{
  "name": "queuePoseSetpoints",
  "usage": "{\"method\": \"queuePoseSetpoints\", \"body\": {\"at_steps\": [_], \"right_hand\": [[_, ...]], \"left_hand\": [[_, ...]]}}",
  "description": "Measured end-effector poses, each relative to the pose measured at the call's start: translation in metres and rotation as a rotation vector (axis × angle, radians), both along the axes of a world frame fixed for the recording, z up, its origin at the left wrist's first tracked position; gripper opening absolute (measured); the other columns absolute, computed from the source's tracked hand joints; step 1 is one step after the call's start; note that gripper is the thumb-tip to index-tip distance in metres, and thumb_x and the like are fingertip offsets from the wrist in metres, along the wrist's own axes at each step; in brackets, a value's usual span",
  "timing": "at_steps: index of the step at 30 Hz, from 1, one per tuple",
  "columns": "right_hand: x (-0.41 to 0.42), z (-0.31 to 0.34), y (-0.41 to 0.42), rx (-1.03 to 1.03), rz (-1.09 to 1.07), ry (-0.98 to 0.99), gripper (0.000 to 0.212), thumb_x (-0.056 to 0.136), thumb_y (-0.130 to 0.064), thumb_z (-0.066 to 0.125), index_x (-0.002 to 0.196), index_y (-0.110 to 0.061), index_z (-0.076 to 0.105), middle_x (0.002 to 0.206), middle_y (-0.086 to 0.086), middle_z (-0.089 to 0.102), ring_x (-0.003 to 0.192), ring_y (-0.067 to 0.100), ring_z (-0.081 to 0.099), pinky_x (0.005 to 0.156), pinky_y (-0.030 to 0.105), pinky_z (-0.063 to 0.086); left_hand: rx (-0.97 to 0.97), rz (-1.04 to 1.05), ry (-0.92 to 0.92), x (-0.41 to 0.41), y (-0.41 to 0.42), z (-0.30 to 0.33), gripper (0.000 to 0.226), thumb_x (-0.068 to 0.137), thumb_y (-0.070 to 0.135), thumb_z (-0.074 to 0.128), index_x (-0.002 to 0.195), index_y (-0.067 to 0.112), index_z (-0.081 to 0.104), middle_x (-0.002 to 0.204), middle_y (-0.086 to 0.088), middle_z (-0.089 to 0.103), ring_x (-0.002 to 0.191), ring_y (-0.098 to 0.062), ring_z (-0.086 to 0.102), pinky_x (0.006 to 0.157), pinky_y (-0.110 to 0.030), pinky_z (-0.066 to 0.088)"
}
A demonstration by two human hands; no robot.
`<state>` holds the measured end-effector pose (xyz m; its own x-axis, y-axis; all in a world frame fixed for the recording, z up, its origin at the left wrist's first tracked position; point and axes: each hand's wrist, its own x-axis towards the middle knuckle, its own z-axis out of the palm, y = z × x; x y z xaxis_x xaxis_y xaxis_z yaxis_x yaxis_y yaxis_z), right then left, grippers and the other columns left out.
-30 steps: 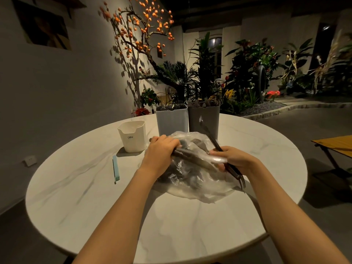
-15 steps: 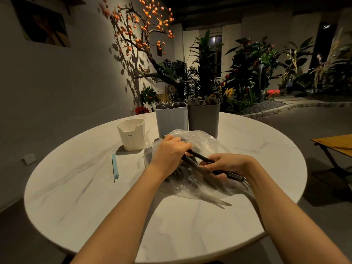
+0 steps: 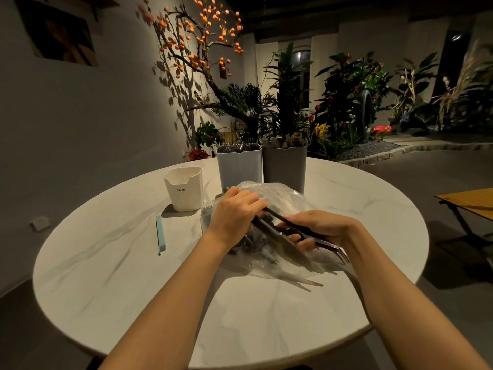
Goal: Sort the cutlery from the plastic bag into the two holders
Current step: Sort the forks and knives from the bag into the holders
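Observation:
A clear plastic bag [image 3: 282, 194] lies crumpled mid-table with several dark cutlery pieces [image 3: 252, 245] inside. My left hand [image 3: 234, 214] reaches over the bag and its curled fingers grip the handle of a knife [image 3: 286, 245], whose blade points toward me and to the right. My right hand [image 3: 321, 228] holds a dark fork [image 3: 334, 249] by its handle, tines at the near right. Behind the bag stand two holders side by side: a light grey holder [image 3: 238, 169] with forks in it and a dark grey holder [image 3: 285, 168] with knives in it.
A white cup [image 3: 183, 190] stands left of the bag, and a thin blue stick [image 3: 160, 235] lies nearer the table's [image 3: 112, 263] left edge. A wooden side table [image 3: 473, 201] sits to the right. Plants fill the background.
The fork in my right hand swung down from pointing up at the holders to lying almost level over the bag. My left hand drew a knife partly out of the bag.

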<state>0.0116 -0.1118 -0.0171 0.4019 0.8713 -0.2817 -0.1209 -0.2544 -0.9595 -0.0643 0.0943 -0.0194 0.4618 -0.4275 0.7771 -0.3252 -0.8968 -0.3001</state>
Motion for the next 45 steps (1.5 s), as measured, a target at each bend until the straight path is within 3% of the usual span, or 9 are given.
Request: {"method": "queuePoseSetpoints", "body": {"at_steps": [6, 14, 18, 22, 28, 32, 38, 41, 45], "right_hand": [[-0.002, 0.002, 0.0, 0.012, -0.056, -0.032, 0.032, 0.104, -0.026, 0.034, 0.112, -0.002, 0.053, 0.073, 0.004, 0.051, 0.058, 0.01, 0.043, 0.05, 0.016, 0.044], [-0.002, 0.002, 0.0, -0.036, -0.135, -0.142, 0.031, 0.103, -0.024, 0.039, 0.11, -0.009, 0.065, 0.083, 0.008, 0.05, 0.057, 0.009, 0.047, 0.049, 0.015, 0.046], [-0.003, 0.002, 0.001, -0.104, -0.211, -0.286, 0.028, 0.101, -0.024, 0.043, 0.096, -0.019, 0.07, 0.097, 0.011, 0.057, 0.087, 0.021, 0.051, 0.064, 0.02, 0.048], [-0.001, 0.001, 0.002, -0.121, -0.209, -0.309, 0.029, 0.101, -0.026, 0.043, 0.109, -0.011, 0.066, 0.086, 0.007, 0.058, 0.063, 0.01, 0.049, 0.056, 0.017, 0.047], [-0.001, 0.001, 0.001, -0.103, -0.196, -0.264, 0.027, 0.1, -0.023, 0.044, 0.109, -0.006, 0.063, 0.083, 0.007, 0.058, 0.063, 0.013, 0.048, 0.057, 0.018, 0.048], [-0.001, 0.001, 0.003, -0.159, -0.24, -0.362, 0.024, 0.099, -0.025, 0.047, 0.107, -0.012, 0.066, 0.09, 0.006, 0.06, 0.073, 0.013, 0.051, 0.065, 0.018, 0.049], [0.002, 0.003, -0.001, -0.061, -0.376, -0.403, 0.023, 0.099, -0.019, 0.049, 0.116, -0.012, 0.064, 0.091, 0.007, 0.058, 0.07, 0.011, 0.054, 0.058, 0.016, 0.049], [0.005, 0.002, -0.004, 0.0, -0.4, -0.293, 0.026, 0.098, -0.014, 0.051, 0.12, -0.01, 0.064, 0.087, 0.007, 0.057, 0.065, 0.011, 0.057, 0.058, 0.019, 0.052], [0.005, 0.001, -0.004, 0.022, -0.377, -0.236, 0.021, 0.097, -0.012, 0.052, 0.11, -0.017, 0.069, 0.091, 0.01, 0.058, 0.067, 0.014, 0.058, 0.063, 0.022, 0.055]], "left_hand": [[-0.037, 0.009, -0.058, -0.006, -0.003, 0.002, 0.021, 0.066, 0.014, 0.086, 0.085, 0.012, 0.076, 0.074, -0.004, 0.065, 0.06, -0.022, 0.055, 0.052, -0.025, 0.049], [-0.03, -0.013, -0.037, -0.003, -0.003, -0.001, 0.022, 0.066, 0.011, 0.087, 0.085, 0.009, 0.075, 0.08, -0.006, 0.071, 0.065, -0.022, 0.064, 0.064, -0.027, 0.053], [-0.025, -0.002, 0.011, -0.001, -0.004, -0.003, 0.02, 0.067, 0.012, 0.086, 0.082, 0.01, 0.074, 0.077, -0.005, 0.071, 0.064, -0.022, 0.064, 0.066, -0.028, 0.053], [-0.026, 0.0, 0.077, -0.002, -0.004, -0.001, 0.025, 0.065, 0.012, 0.087, 0.086, 0.011, 0.074, 0.079, -0.004, 0.072, 0.066, -0.022, 0.066, 0.068, -0.029, 0.055], [0.009, -0.015, 0.202, -0.002, -0.007, -0.001, 0.022, 0.069, 0.014, 0.083, 0.09, 0.015, 0.074, 0.087, -0.004, 0.071, 0.073, -0.023, 0.067, 0.07, -0.032, 0.055], [0.064, -0.027, 0.216, 0.001, -0.01, -0.001, 0.011, 0.083, 0.027, 0.069, 0.087, 0.019, 0.075, 0.084, -0.001, 0.072, 0.072, -0.02, 0.069, 0.07, -0.033, 0.056], [0.048, 0.018, 0.244, -0.002, 0.0, 0.004, 0.042, 0.093, 0.041, 0.038, 0.09, 0.02, 0.074, 0.081, 0.001, 0.071, 0.07, -0.019, 0.066, 0.066, -0.031, 0.052], [-0.009, 0.041, 0.232, -0.005, 0.01, 0.004, 0.044, 0.091, 0.045, 0.041, 0.091, 0.017, 0.075, 0.083, -0.001, 0.072, 0.071, -0.022, 0.067, 0.065, -0.034, 0.054], [-0.006, 0.12, 0.259, -0.001, 0.012, 0.0, 0.017, 0.083, 0.018, 0.073, 0.1, 0.016, 0.071, 0.097, -0.003, 0.071, 0.089, -0.025, 0.065, 0.079, -0.038, 0.051]]}}
